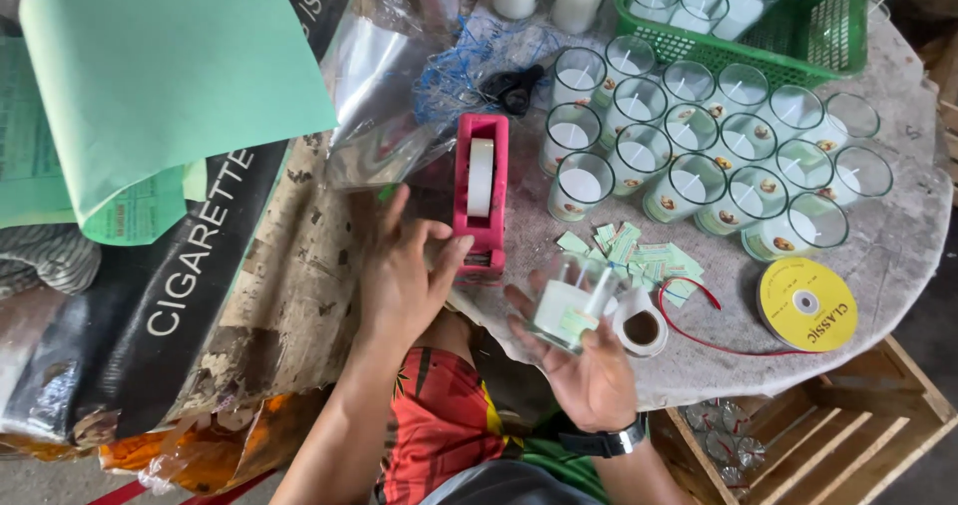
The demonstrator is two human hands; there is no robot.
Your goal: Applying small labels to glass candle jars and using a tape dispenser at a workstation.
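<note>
Pink plastic marks the tape dispenser [481,196], which stands near the front edge of the round stone table [898,255]. The person's left hand [404,270] rests against its cutter end, fingers loosely spread and fingertips at the blade, seemingly drawing off a strip of tape; whether a strip is already pinched cannot be told. The right hand [589,360], wearing a dark wristwatch [604,440], is turned palm up and cradles a clear glass candle [571,303] just over the front edge, fingers curled round its base. A small green label seems to sit on the glass.

Loose green labels [634,255] lie scattered on the table just behind that glass, with a small tape roll [641,327] and a yellow spool [806,303] to the right. Farther back stand rows of filled glass candles [699,146], and at the far edge a green basket [828,26] holds more.

The step in hand looks like taping a label onto the held glass. The next move would call for tearing the strip cleanly, carrying it across and pressing it smoothly over the label while the right hand keeps the glass steady.
</note>
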